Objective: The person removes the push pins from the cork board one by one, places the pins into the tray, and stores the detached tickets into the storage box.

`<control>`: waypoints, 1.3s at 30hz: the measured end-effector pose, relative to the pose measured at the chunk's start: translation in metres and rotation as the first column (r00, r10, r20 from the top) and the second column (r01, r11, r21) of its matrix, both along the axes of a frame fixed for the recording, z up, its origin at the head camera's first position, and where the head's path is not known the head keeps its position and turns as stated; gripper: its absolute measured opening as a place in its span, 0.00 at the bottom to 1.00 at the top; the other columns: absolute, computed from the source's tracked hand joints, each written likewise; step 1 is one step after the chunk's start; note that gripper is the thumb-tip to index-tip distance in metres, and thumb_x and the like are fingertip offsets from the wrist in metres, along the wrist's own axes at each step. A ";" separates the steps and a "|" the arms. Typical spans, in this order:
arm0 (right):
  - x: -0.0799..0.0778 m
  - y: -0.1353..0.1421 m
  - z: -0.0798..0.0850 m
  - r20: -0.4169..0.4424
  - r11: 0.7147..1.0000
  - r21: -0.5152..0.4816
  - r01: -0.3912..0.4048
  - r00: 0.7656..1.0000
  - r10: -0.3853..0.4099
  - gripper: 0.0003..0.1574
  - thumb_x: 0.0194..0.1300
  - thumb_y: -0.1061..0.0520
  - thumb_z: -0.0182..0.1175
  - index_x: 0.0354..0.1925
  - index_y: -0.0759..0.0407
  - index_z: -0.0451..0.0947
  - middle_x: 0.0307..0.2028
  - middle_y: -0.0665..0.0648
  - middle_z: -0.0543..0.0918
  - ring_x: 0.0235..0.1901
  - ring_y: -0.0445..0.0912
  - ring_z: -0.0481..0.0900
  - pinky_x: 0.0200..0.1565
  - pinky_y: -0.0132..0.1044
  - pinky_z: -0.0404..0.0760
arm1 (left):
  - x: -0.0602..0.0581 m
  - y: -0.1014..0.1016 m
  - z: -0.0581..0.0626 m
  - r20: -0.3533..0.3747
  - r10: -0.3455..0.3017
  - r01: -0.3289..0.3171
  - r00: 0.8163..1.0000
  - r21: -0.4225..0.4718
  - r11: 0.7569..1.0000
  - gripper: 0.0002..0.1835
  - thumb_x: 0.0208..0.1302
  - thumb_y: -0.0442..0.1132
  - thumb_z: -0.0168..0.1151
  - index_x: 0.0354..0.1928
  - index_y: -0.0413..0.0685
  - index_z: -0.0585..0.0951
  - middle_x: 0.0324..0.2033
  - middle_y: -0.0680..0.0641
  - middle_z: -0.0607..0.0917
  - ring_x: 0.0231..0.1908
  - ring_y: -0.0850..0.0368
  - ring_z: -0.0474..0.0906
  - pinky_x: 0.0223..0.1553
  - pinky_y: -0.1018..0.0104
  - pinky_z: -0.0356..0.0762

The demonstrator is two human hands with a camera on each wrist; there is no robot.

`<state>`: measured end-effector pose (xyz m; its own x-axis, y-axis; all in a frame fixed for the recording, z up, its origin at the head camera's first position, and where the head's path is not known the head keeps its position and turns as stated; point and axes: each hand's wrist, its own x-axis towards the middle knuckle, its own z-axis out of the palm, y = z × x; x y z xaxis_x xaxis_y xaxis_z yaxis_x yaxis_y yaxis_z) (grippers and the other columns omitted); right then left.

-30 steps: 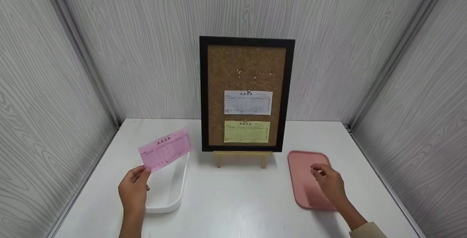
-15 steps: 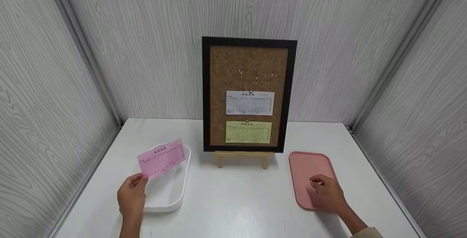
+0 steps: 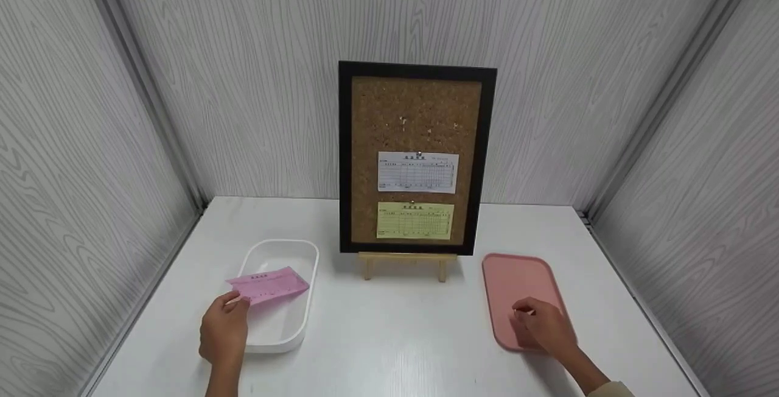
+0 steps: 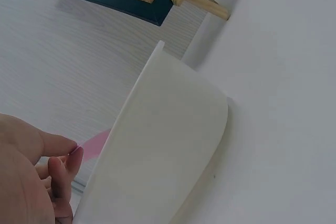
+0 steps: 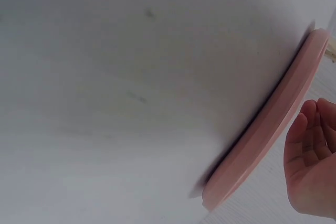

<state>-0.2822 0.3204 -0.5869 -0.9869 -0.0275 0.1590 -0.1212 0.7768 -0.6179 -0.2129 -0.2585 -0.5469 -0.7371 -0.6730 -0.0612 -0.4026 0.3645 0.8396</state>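
My left hand point(image 3: 224, 330) pinches a pink printed form slip point(image 3: 271, 285) by its near left corner, between thumb and fingers. The slip slants over the white bin point(image 3: 292, 341), its far end below the rim line in the head view. In the left wrist view, the bin wall point(image 4: 157, 135) hides most of the slip. My right hand point(image 3: 546, 326) is low over the pink tray point(image 3: 502, 299), thumb and fingertips brought together. A tiny pale thing point(image 3: 515, 310) shows at those fingertips, too small to make out its kind.
A black-framed cork board point(image 3: 414, 105) leans on a small wooden easel point(image 3: 408, 256) at the back centre. Pinned to it are a white form point(image 3: 417, 173) and a yellow form point(image 3: 415, 221). Pale wood-grain walls point(image 3: 274, 80) enclose the white table point(image 3: 389, 336).
My left hand has brought the pink slip down into the white bin, tipping it flatter. My right hand has sunk lower over the pink tray.
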 end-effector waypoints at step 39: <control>-0.003 -0.002 -0.005 0.219 1.000 0.026 0.014 0.976 -0.019 0.07 0.65 0.63 0.64 0.40 0.55 0.86 0.38 0.52 0.87 0.38 0.45 0.78 0.41 0.39 0.77 | -0.007 0.011 -0.007 0.097 -0.099 0.123 0.990 -0.282 0.952 0.15 0.71 0.36 0.54 0.54 0.38 0.81 0.51 0.31 0.85 0.45 0.31 0.83 0.41 0.41 0.71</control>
